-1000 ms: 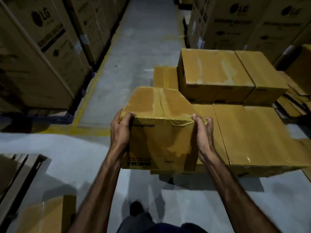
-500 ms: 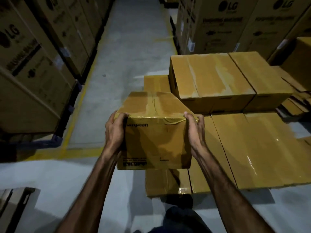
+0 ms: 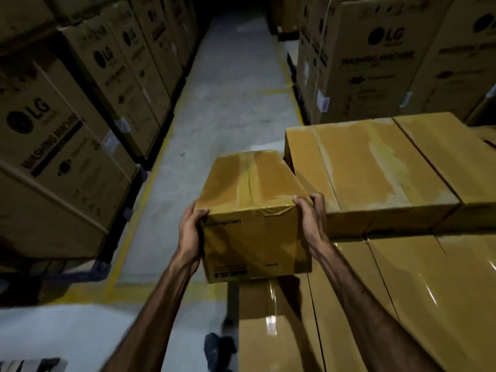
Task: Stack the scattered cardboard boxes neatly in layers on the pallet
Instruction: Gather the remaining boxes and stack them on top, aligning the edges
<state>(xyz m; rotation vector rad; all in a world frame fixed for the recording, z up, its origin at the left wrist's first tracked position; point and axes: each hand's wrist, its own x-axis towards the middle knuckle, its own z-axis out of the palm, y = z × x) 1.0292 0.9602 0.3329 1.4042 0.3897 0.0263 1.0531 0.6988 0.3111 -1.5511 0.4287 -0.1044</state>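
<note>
I hold a taped brown cardboard box [image 3: 255, 210] in the air in front of me. My left hand [image 3: 191, 234] grips its near left top corner and my right hand [image 3: 311, 221] grips its near right top corner. The box hangs above the left end of the lower layer of boxes [image 3: 402, 304]. Its far right corner is close to the upper-layer box [image 3: 370, 170], which has another upper box [image 3: 445, 154] at its right. The pallet under the stack is hidden.
Tall washing-machine cartons [image 3: 64, 162] line the left side of a grey concrete aisle [image 3: 230, 98], and more cartons [image 3: 375, 57] stand behind the stack on the right. Yellow floor lines [image 3: 126, 288] run along the left. My foot [image 3: 217, 345] is beside the stack.
I have stepped closer to the stack. The box in my hands has moved forward and up, towards the upper-layer box and over the left end of the lower layer.
</note>
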